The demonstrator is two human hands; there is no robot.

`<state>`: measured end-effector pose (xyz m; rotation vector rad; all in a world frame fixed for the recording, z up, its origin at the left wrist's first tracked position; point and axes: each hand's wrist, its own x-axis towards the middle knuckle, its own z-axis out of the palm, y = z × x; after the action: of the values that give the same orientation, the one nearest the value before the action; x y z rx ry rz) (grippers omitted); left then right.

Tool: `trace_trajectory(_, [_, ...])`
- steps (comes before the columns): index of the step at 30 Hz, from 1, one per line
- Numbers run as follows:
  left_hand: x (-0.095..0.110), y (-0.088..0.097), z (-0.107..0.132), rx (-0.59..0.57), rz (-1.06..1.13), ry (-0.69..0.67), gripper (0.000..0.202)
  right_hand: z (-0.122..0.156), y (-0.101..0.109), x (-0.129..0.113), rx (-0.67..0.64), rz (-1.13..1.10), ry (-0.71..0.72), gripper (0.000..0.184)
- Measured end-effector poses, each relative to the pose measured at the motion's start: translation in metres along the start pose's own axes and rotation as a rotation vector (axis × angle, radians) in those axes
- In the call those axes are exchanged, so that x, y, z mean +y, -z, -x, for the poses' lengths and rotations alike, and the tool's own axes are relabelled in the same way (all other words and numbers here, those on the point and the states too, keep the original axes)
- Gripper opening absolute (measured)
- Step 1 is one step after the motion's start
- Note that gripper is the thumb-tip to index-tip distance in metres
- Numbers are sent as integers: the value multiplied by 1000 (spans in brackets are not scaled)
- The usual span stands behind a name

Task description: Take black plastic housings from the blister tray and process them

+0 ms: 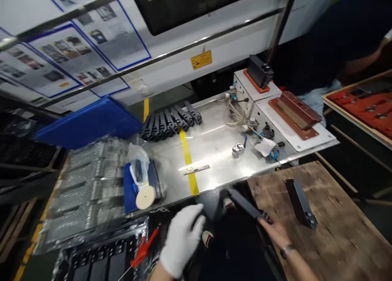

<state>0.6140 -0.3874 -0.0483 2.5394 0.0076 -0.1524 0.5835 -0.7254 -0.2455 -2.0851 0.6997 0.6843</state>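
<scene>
My right hand (274, 232), bare with a wristband, is shut on the end of a black metal bar (246, 204) and holds it above the edge of a wooden board (333, 219). A similar black bracket (300, 203) lies on that board. My left hand (182, 240), in a white glove, is blurred and hangs just below the front edge of a stainless steel table (214, 144). It shows nothing held. A row of several black brackets (170, 121) lies on the table's far side.
A fixture (254, 109) with tubing and a red-brown block (295, 113) fills the table's right end. A white buffing wheel (145, 197) sits at the left. Plastic-covered trays (88, 191) lie further left. A co-worker's arm (364, 60) reaches at upper right.
</scene>
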Motion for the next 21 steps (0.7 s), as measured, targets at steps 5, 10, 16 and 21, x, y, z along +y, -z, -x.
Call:
trace_trajectory(5, [26, -20, 2, -554, -289, 138, 70, 63, -75, -119, -266, 75, 466, 43])
trace_trajectory(10, [-37, 42, 40, -259, -155, 603, 33, 37, -125, -236, -510, 168, 757, 35])
trace_trajectory(16, [-40, 126, 117, 384, 963, 783, 32, -36, -167, -339, -436, 430, 793, 28])
trace_trajectory(21, [-9, 160, 157, 555, 1098, 698, 32, -36, -197, -338, -425, 627, 776, 19])
